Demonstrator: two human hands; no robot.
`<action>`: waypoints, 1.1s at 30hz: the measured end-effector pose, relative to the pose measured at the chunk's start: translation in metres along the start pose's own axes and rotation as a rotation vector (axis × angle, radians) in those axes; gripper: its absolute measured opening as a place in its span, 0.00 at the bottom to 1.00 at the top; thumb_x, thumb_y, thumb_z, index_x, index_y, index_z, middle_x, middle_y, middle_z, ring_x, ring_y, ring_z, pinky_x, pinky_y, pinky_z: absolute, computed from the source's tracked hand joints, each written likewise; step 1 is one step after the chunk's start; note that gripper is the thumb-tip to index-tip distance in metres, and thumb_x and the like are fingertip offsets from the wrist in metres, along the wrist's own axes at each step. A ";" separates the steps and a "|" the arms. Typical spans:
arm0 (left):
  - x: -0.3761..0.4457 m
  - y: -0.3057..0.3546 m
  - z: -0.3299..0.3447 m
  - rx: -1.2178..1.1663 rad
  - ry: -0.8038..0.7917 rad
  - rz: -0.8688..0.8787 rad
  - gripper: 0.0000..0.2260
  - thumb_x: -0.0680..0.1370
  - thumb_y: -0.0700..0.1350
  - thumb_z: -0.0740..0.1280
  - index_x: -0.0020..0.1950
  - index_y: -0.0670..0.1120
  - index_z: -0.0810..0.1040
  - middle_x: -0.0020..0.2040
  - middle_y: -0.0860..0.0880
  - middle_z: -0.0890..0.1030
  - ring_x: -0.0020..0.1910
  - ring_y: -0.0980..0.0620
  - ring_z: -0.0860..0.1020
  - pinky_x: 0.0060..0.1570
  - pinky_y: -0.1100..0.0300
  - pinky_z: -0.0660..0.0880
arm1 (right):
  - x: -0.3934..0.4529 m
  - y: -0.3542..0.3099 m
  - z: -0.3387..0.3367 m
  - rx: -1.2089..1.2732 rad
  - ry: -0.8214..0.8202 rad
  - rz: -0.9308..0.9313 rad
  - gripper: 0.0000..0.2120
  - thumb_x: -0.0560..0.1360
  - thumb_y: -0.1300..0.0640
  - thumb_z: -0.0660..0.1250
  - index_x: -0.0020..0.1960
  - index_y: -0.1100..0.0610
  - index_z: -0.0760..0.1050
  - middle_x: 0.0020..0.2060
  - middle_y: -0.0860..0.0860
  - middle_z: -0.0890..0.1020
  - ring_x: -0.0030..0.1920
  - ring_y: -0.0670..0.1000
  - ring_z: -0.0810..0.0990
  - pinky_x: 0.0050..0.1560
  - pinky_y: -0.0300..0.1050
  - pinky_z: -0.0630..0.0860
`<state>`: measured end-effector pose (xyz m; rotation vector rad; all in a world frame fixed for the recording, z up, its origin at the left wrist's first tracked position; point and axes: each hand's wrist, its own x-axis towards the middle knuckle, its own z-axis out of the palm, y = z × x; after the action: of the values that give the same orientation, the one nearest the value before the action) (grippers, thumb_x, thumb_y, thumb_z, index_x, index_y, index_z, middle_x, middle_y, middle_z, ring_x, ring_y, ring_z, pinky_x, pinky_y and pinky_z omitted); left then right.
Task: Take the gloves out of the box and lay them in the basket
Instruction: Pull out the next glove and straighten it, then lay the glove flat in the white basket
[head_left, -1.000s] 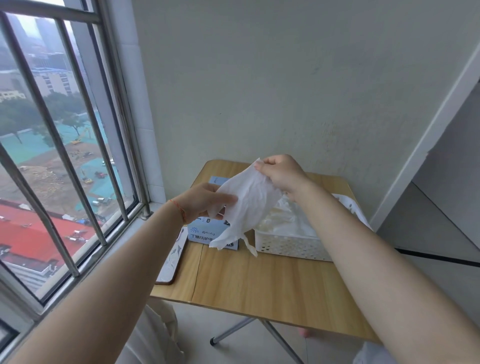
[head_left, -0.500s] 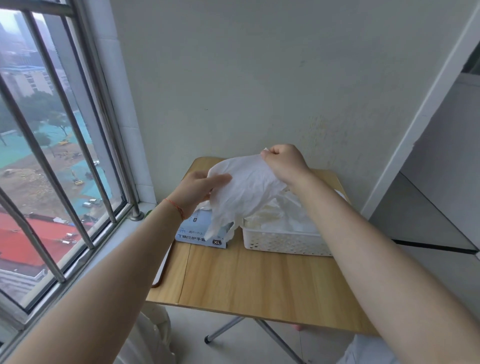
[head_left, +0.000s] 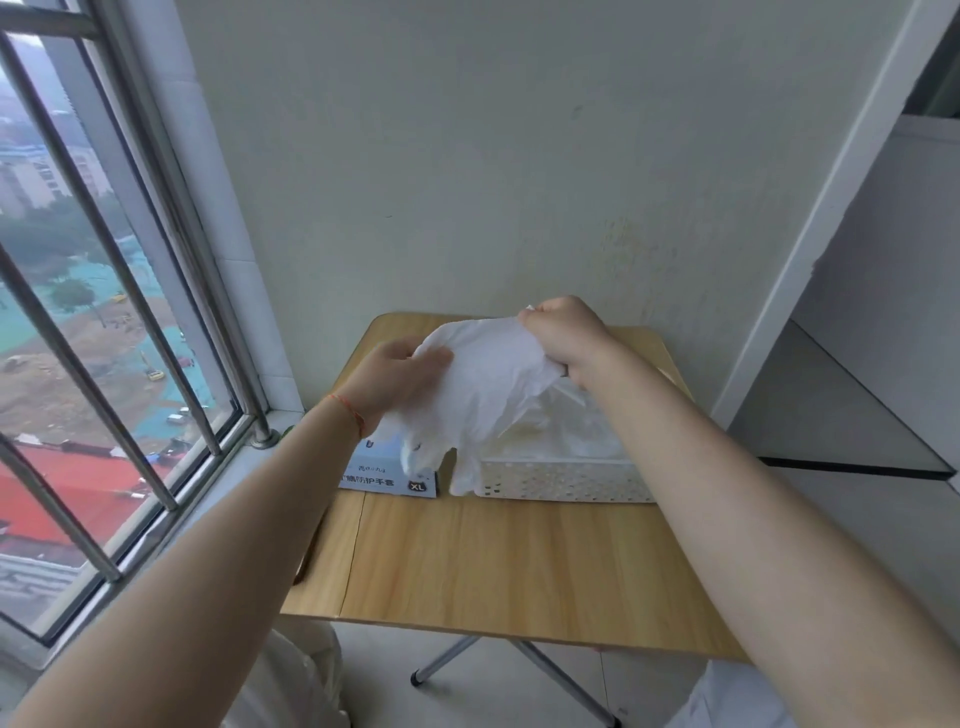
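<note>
Seen from the head camera, a white glove (head_left: 488, 379) is held up in the air between both hands, above the far half of the wooden desk (head_left: 498, 561). Its cuff edge is pinched in the clenched grip of the right hand (head_left: 563, 338), while the opposite edge is grasped by the left hand (head_left: 397, 382), thumb on the near side. The glove's fingers hang down over the gap between the box (head_left: 389, 475) and the basket (head_left: 566, 480), their tips reaching the basket's left front corner. The blue-and-white box, marked XL, is set at the desk's left, just beside the white perforated basket. Crumpled translucent gloves (head_left: 566, 431) are piled inside the basket. A red string bracelet (head_left: 349, 413) is worn on the left wrist. A barred window (head_left: 109, 332) is seen to the left, a pale wall behind.
</note>
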<state>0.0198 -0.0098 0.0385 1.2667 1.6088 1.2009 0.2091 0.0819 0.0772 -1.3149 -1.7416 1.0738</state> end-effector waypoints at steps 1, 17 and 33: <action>0.005 0.002 -0.002 0.038 0.017 0.016 0.15 0.75 0.53 0.71 0.51 0.42 0.83 0.44 0.47 0.83 0.43 0.48 0.80 0.53 0.45 0.79 | 0.001 0.002 -0.001 0.032 -0.001 0.035 0.20 0.78 0.58 0.61 0.32 0.50 0.57 0.29 0.50 0.58 0.30 0.48 0.58 0.31 0.41 0.53; 0.072 0.027 0.118 0.931 0.222 0.315 0.13 0.78 0.47 0.66 0.62 0.49 0.76 0.58 0.46 0.77 0.56 0.44 0.77 0.52 0.52 0.75 | 0.002 0.115 -0.084 -0.460 0.201 0.176 0.11 0.82 0.58 0.53 0.56 0.63 0.71 0.53 0.60 0.77 0.47 0.58 0.76 0.35 0.43 0.67; 0.051 -0.023 0.149 1.213 -0.491 0.227 0.39 0.74 0.74 0.55 0.80 0.59 0.48 0.81 0.54 0.49 0.80 0.51 0.47 0.76 0.42 0.46 | -0.012 0.118 -0.067 -1.268 0.160 -0.085 0.18 0.75 0.67 0.61 0.64 0.62 0.65 0.52 0.55 0.77 0.42 0.54 0.78 0.31 0.43 0.65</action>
<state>0.1413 0.0711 -0.0261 2.2737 1.8261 -0.1696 0.3183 0.1011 -0.0028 -1.8816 -2.3747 -0.3566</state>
